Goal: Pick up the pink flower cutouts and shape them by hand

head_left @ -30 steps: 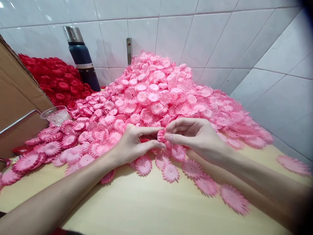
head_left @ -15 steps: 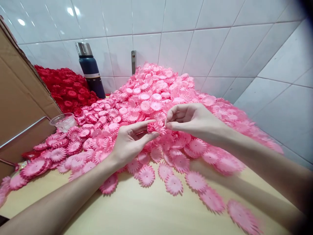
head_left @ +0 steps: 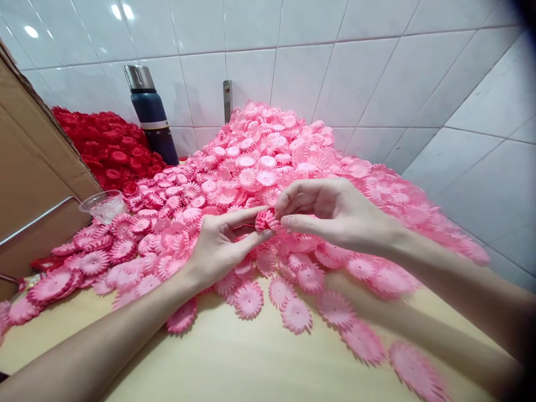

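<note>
- Far left, at 9 to 10 o'clock from the middle of my feed, I see a cardboard sheet [head_left: 37,151] slanting across the edge.
- Nearer in, toward 9 o'clock, a clear plastic cup [head_left: 103,207] touches the discs around it (its whitish contents are too unclear for me to name).
- Toward 10 o'clock lies a heap of red discs [head_left: 113,148], with a dark blue bottle [head_left: 153,125] just right of it.
- My wearer's left hand [head_left: 220,240] comes in from 8 o'clock, thumb and forefinger clamped on a small pink bundle [head_left: 263,219] near dead centre.
- At 11 o'clock, a metal bracket [head_left: 227,101] stands against the tiled wall [head_left: 251,72].
- At 12 o'clock rises the pile of pink discs [head_left: 268,151].
- The right hand [head_left: 339,215], at 3 o'clock, has curled fingers beside the bundle's right edge; I cannot tell whether they grip it.
- Toward 4 o'clock, loose pink discs [head_left: 414,368] lie on the pale table [head_left: 330,377].
</note>
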Demonstrator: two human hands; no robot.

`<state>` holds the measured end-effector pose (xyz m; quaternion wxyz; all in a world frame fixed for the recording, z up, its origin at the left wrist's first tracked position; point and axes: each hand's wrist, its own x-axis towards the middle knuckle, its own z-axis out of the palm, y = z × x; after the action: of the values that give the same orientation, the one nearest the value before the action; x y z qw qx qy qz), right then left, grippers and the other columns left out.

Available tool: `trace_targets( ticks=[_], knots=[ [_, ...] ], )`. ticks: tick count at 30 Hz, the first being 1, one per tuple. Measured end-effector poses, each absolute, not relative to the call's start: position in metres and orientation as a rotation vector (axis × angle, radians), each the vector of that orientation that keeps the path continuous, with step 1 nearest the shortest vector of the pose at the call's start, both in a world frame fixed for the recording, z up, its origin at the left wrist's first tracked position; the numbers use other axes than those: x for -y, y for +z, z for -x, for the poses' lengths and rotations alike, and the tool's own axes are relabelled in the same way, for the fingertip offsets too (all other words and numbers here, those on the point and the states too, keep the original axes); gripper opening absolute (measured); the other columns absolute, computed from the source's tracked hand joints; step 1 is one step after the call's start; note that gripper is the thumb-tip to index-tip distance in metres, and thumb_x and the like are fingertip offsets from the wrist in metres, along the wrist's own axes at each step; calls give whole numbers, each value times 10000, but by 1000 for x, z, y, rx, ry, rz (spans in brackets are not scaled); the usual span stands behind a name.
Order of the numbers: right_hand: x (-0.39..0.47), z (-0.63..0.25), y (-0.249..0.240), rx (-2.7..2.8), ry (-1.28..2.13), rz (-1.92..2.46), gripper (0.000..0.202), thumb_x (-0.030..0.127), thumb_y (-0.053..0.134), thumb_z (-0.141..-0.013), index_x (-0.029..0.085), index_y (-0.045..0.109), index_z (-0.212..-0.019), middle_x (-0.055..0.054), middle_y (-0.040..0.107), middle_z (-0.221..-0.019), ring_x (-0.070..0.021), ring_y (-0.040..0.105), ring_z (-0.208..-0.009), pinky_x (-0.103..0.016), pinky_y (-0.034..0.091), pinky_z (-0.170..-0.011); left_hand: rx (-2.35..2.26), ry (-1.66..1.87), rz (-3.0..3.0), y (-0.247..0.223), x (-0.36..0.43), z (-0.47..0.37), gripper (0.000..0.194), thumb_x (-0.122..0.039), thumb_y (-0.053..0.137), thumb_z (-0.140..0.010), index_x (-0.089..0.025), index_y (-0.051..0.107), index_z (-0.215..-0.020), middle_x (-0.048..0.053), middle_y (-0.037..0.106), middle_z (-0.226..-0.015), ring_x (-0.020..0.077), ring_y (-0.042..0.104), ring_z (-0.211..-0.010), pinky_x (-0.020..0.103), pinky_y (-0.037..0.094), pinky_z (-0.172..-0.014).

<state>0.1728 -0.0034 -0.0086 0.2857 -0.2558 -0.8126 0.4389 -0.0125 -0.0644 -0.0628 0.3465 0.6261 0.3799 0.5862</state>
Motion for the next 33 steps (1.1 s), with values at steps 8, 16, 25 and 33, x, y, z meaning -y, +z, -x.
trace_targets(
  ticks=[8, 16, 25, 33],
  knots=[
    [-6, -179, -11, 2066, 1379, 707, 195, 176, 775, -690, 179, 648, -839, -29, 722, -727, -156, 672, -670, -260, 531, -597, -982, 1483, -1528, -62, 62, 11, 414, -93, 766, -719, -169, 704, -1120, 49, 754, -1054, 166, 716, -941, 215, 584, -846],
    [-13, -181, -15, 2005, 1424, 799, 190, 183, 779, -687, 183, 645, -822, -10, 687, -688, -119, 621, -648, -241, 497, -614, -1085, 1379, -1431, -56, 62, 12, 375, -162, 696, -795, -149, 676, -1169, 59, 768, -965, 161, 720, -881, 215, 584, -771],
    [-5, -175, -12, 1952, 1163, 739, 145, 101, 689, -709, 201, 586, -731, 19, 617, -691, -106, 576, -630, -233, 469, -558, -1139, 1539, -1353, -49, 64, 7, 291, -138, 708, -759, -122, 718, -1049, 43, 778, -826, 139, 733, -757, 180, 592, -697],
    [7, -170, -12, 2287, 680, 705, 116, 130, 623, -760, 196, 711, -798, -22, 714, -763, -161, 637, -690, -307, 509, -623, -1067, 1492, -1460, -57, 65, 9, 284, -108, 680, -776, -116, 701, -1059, 74, 764, -966, 150, 724, -871, 213, 584, -796]
  ],
)
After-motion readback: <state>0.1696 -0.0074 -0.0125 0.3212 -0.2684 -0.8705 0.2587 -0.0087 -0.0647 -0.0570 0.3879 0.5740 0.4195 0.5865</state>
